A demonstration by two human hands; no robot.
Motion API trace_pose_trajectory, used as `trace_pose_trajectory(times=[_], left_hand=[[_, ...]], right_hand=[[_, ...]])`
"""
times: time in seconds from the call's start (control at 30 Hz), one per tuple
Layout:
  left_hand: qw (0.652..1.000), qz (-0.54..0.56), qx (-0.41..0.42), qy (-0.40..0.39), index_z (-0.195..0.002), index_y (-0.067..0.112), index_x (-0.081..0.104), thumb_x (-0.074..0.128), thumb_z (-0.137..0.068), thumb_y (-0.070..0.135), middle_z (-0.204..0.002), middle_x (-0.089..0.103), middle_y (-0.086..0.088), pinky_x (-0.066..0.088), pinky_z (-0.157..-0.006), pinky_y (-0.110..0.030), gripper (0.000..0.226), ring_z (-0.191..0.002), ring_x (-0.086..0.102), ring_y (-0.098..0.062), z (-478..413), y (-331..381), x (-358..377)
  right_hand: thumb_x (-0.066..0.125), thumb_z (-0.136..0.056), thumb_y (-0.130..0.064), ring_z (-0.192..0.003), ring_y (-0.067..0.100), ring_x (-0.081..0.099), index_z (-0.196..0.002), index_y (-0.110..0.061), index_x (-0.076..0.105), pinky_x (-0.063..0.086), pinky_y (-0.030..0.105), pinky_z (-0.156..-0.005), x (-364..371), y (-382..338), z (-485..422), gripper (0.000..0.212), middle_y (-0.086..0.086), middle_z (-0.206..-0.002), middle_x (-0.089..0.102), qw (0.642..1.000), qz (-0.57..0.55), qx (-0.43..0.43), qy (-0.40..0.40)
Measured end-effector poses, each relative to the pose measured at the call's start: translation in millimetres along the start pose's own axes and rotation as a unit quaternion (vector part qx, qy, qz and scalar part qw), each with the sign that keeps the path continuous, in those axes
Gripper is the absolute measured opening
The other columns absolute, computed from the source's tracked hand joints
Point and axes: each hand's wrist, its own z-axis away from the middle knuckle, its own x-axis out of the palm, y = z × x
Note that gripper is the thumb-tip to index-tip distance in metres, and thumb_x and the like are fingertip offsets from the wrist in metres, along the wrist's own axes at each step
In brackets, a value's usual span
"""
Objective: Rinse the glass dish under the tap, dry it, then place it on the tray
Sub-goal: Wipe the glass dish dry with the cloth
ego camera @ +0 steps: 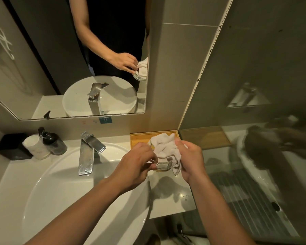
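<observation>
A small clear glass dish (163,165) is held above the counter to the right of the basin. My left hand (137,160) grips its near-left rim with thumb and fingers. My right hand (191,159) holds a crumpled white cloth (166,146) that is pressed into and over the dish. Behind the hands, a wooden tray (140,137) lies on the counter against the wall; the cloth hides much of it. The chrome tap (88,152) stands to the left over the white basin (60,183), with no water running.
A black soap pump bottle (52,142), a rolled white towel (34,146) and a black box (12,145) stand at the back left of the counter. A mirror (78,59) hangs above. A glass shower panel (254,121) bounds the right side.
</observation>
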Motion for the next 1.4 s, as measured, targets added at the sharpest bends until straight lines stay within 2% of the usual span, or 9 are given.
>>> trace_pose_trajectory(times=[0.17, 0.33, 0.57, 0.7, 0.83, 0.93, 1.03, 1.2, 1.4], left_hand=[[0.998, 0.022, -0.054, 0.025, -0.09, 0.014, 0.067, 0.075, -0.087, 0.014, -0.089, 0.063, 0.003, 0.048, -0.071, -0.035, 0.009, -0.086, 0.05, -0.013, 6.0, -0.1, -6.6], [0.986, 0.084, -0.136, 0.054, -0.09, 0.015, 0.064, 0.068, -0.092, 0.009, -0.09, 0.067, 0.005, 0.034, -0.064, -0.011, 0.008, -0.077, 0.052, -0.002, 0.5, 5.8, -14.3], [0.949, 0.238, -0.201, 0.056, -0.084, 0.015, 0.055, 0.058, -0.098, 0.002, -0.074, 0.06, 0.022, 0.043, -0.066, -0.009, 0.02, -0.069, 0.054, 0.003, 0.2, 22.2, -6.0], [0.936, 0.274, -0.213, 0.051, -0.086, 0.015, 0.056, 0.057, -0.1, 0.01, -0.078, 0.059, 0.011, 0.044, -0.071, -0.03, 0.015, -0.077, 0.053, -0.012, 6.8, 22.9, -1.6], [0.924, 0.314, -0.213, 0.053, -0.086, 0.014, 0.055, 0.053, -0.096, 0.023, -0.077, 0.059, 0.008, 0.043, -0.071, -0.034, 0.013, -0.076, 0.052, -0.013, 9.5, 30.1, 0.8], [0.92, 0.33, -0.205, 0.05, -0.09, 0.01, 0.055, 0.051, -0.094, 0.025, -0.083, 0.061, -0.007, 0.046, -0.073, -0.041, 0.015, -0.079, 0.054, -0.024, 10.0, 34.6, 3.1], [0.918, 0.34, -0.199, 0.056, -0.085, 0.019, 0.055, 0.052, -0.095, 0.026, -0.083, 0.064, -0.001, 0.045, -0.073, -0.035, 0.013, -0.079, 0.055, -0.019, 11.4, 36.9, 3.1], [0.911, 0.362, -0.19, 0.057, -0.087, 0.027, 0.059, 0.054, -0.095, 0.038, -0.097, 0.07, -0.002, 0.051, -0.084, -0.035, 0.014, -0.095, 0.063, -0.02, 13.0, 40.0, -1.4], [0.944, 0.281, -0.166, -0.041, -0.107, 0.033, 0.06, 0.05, -0.102, 0.018, -0.107, 0.065, 0.019, 0.048, -0.091, -0.015, 0.018, -0.109, 0.061, -0.003, 1.7, 45.2, -15.1]], right_hand=[[0.064, -0.101, -0.019, -0.092, 0.037, 0.074, -0.104, -0.002, 0.075, 0.058, 0.055, -0.092, -7.8, -10.4, 4.5, 0.021, 0.024, -0.103, 0.077, 0.972, -0.214, 0.056, 0.083], [0.06, -0.102, -0.029, -0.096, 0.025, 0.078, -0.115, -0.012, 0.073, 0.063, 0.036, -0.081, -24.7, -8.5, 14.1, 0.025, 0.013, -0.109, 0.079, 0.979, -0.199, -0.021, 0.049], [0.037, -0.106, -0.043, -0.128, -0.002, 0.054, -0.127, -0.04, 0.062, 0.051, 0.013, -0.092, 9.9, 20.4, 31.2, 0.032, -0.023, -0.144, 0.051, 0.975, 0.055, -0.213, 0.017], [0.036, -0.108, -0.023, -0.137, 0.006, 0.047, -0.143, -0.033, 0.053, 0.045, 0.021, -0.108, 7.9, 28.9, 30.4, 0.04, -0.006, -0.15, 0.048, 0.914, 0.154, -0.368, 0.073], [0.036, -0.107, -0.036, -0.133, 0.008, 0.054, -0.137, -0.048, 0.053, 0.05, 0.032, -0.107, 10.6, 25.4, 37.3, 0.036, -0.009, -0.143, 0.058, 0.919, 0.14, -0.369, -0.018], [0.046, -0.094, -0.065, -0.134, 0.004, 0.049, -0.143, -0.047, 0.048, 0.045, 0.013, -0.102, 15.7, 21.7, 40.3, 0.052, -0.017, -0.148, 0.048, 0.928, 0.154, -0.329, -0.079], [0.056, -0.089, -0.061, -0.125, -0.001, 0.055, -0.139, -0.042, 0.056, 0.045, 0.005, -0.089, 21.6, 12.9, 38.9, 0.053, -0.016, -0.14, 0.057, 0.951, 0.126, -0.278, -0.059], [0.061, -0.089, -0.057, -0.105, 0.031, 0.072, -0.121, -0.036, 0.07, 0.061, 0.049, -0.081, 15.6, 2.4, 29.0, 0.039, 0.007, -0.118, 0.075, 0.987, -0.074, -0.064, -0.128], [0.066, -0.085, -0.057, -0.101, 0.036, 0.073, -0.117, -0.027, 0.071, 0.063, 0.049, -0.077, 16.7, 8.0, 26.1, 0.043, 0.013, -0.115, 0.074, 0.988, -0.132, -0.053, -0.056]])
